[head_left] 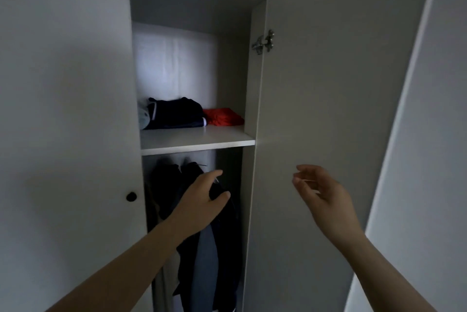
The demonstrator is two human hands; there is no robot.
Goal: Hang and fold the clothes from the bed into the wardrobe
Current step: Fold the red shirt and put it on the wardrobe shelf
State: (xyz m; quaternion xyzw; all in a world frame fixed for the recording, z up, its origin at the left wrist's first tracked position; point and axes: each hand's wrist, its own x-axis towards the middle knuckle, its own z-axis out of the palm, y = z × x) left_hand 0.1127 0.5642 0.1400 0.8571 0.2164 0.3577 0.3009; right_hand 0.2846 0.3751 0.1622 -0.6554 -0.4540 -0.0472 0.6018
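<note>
Your left hand (202,196) and right hand (321,190) are open, empty; the dark garments (227,231) below the shelf (197,146) look limp, so grip their shoulders.

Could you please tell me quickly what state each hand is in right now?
Left hand: open, fingers spread by the dark hanging garment, gripping nothing.
Right hand: open, loosely curled, empty.

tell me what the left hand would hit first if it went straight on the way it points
Most likely the dark hanging garment: the left hand points into the space under the shelf, fingers spread just before it. Depth is unclear.
</note>
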